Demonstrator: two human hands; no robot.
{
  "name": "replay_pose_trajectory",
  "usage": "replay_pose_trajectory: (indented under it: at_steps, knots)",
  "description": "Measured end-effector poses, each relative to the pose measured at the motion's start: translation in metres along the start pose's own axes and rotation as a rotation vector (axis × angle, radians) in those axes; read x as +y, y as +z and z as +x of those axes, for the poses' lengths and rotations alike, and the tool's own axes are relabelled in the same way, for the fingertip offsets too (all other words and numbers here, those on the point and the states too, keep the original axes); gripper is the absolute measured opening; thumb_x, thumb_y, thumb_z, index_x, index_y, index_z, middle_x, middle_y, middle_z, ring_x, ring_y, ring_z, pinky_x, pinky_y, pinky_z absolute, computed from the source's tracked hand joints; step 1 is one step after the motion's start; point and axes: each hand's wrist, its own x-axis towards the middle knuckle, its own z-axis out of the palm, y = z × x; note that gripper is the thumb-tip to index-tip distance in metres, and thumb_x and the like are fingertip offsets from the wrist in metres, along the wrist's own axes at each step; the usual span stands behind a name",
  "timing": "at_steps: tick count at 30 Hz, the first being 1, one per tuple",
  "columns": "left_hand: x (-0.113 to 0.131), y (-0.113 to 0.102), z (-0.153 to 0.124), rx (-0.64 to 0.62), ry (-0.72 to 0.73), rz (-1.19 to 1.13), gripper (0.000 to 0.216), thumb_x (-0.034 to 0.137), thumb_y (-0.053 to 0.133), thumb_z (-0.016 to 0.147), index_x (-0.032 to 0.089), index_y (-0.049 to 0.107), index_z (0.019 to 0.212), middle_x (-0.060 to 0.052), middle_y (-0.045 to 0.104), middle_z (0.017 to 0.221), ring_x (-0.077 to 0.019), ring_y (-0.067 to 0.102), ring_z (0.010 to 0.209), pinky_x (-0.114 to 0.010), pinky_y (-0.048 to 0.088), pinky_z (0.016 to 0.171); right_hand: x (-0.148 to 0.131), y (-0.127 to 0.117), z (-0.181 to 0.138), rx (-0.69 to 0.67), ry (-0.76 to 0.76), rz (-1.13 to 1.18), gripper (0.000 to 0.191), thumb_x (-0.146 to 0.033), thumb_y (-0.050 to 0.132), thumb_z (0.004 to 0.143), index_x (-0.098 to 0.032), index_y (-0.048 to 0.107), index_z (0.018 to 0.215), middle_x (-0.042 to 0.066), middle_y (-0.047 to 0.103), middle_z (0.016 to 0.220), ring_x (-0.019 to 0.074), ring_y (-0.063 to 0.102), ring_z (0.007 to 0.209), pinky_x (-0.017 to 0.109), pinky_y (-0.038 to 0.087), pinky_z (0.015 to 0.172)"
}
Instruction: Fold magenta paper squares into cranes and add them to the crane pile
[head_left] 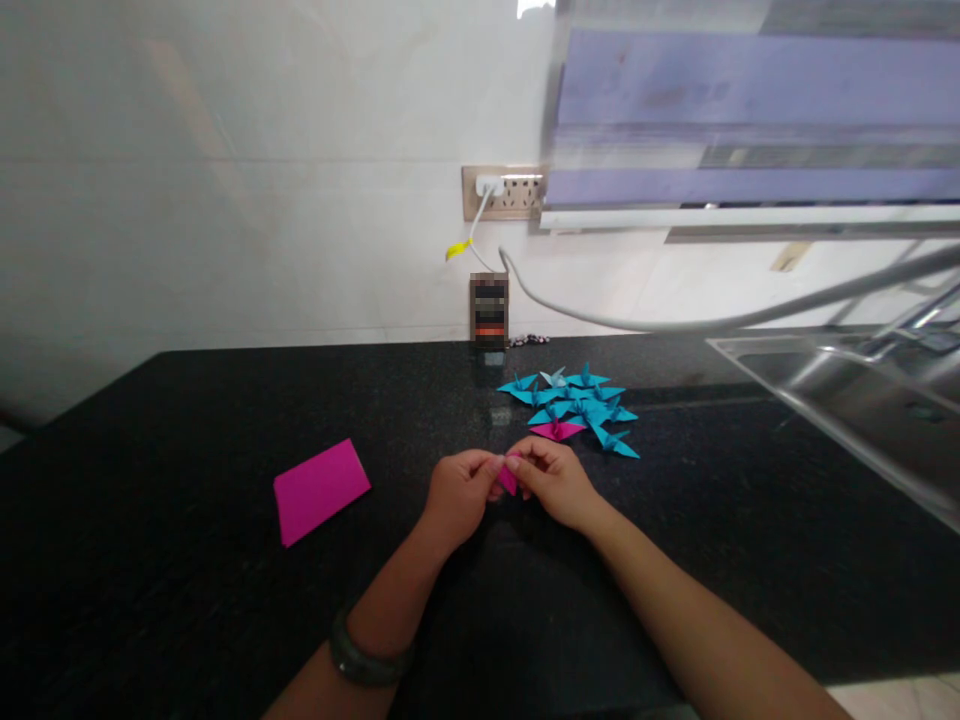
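Note:
Between my two hands is a small folded piece of pink paper, held above the black countertop. My left hand pinches it from the left with thumb and fingers. From the other side my right hand grips it, and the fingertips of both hands nearly meet. Part of the paper is hidden by the fingers. Just beyond my right hand sits a finished pink paper crane, beside a cluster of blue paper cranes. A paler crane is at the back of that cluster.
A stack of pink paper lies to the left on the black countertop. Against the wall stands a phone-like device, its cable running to a socket. At right are a metal sink and a grey hose.

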Motion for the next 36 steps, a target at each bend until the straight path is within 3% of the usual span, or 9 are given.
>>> replay_pose_trajectory:
  at_steps: [9, 12, 18, 27, 32, 36]
  knots:
    - [-0.001, -0.003, -0.004, 0.086, 0.235, 0.236, 0.027, 0.032, 0.049, 0.077, 0.018, 0.061, 0.057, 0.001, 0.053, 0.051, -0.0122, 0.048, 0.051, -0.022, 0.033, 0.051, -0.004, 0.011, -0.005, 0.109, -0.054, 0.020, 0.017, -0.030, 0.059, 0.070, -0.016, 0.055, 0.063, -0.005, 0.049, 0.046, 0.0055, 0.040, 0.039, 0.018, 0.031, 0.039]
    - [0.000, -0.002, -0.003, 0.089, 0.175, 0.174, 0.026, 0.033, 0.051, 0.076, 0.017, 0.061, 0.059, 0.001, 0.054, 0.053, -0.0120, 0.048, 0.052, -0.022, 0.034, 0.052, -0.003, 0.014, -0.005, 0.156, -0.025, 0.026, 0.018, -0.031, 0.059, 0.070, -0.015, 0.056, 0.063, -0.004, 0.050, 0.045, 0.0061, 0.041, 0.038, 0.019, 0.031, 0.038]
    - [-0.007, 0.006, 0.000, -0.042, 0.015, -0.188, 0.024, 0.038, 0.057, 0.073, 0.014, 0.059, 0.070, 0.002, 0.055, 0.057, -0.0104, 0.048, 0.053, -0.022, 0.038, 0.052, 0.000, 0.010, -0.003, 0.221, -0.068, 0.074, 0.019, -0.034, 0.061, 0.068, -0.015, 0.059, 0.064, -0.003, 0.051, 0.050, 0.0073, 0.043, 0.041, 0.020, 0.034, 0.040]
    - [-0.010, 0.002, -0.001, -0.067, 0.107, -0.016, 0.019, 0.031, 0.055, 0.073, 0.015, 0.059, 0.064, 0.002, 0.053, 0.055, -0.0106, 0.047, 0.053, -0.022, 0.037, 0.053, -0.003, 0.012, -0.005, 0.169, -0.051, 0.017, 0.022, -0.035, 0.062, 0.068, -0.016, 0.055, 0.059, -0.006, 0.044, 0.044, 0.0054, 0.036, 0.039, 0.019, 0.028, 0.039]
    - [-0.005, 0.005, 0.000, -0.125, 0.014, -0.220, 0.013, 0.027, 0.061, 0.068, 0.015, 0.060, 0.074, 0.000, 0.061, 0.064, -0.0119, 0.055, 0.059, -0.023, 0.043, 0.059, 0.003, 0.007, 0.000, 0.299, -0.022, 0.064, 0.024, -0.038, 0.062, 0.069, -0.016, 0.056, 0.061, -0.005, 0.045, 0.044, 0.0064, 0.036, 0.038, 0.020, 0.028, 0.039]
    - [-0.001, 0.002, 0.001, -0.012, -0.063, -0.241, 0.016, 0.029, 0.063, 0.067, 0.014, 0.061, 0.069, 0.001, 0.058, 0.057, -0.0102, 0.052, 0.052, -0.022, 0.042, 0.053, 0.007, 0.004, 0.002, 0.275, -0.030, 0.064, 0.022, -0.038, 0.061, 0.070, -0.016, 0.057, 0.069, -0.004, 0.049, 0.051, 0.0074, 0.041, 0.042, 0.020, 0.033, 0.041]
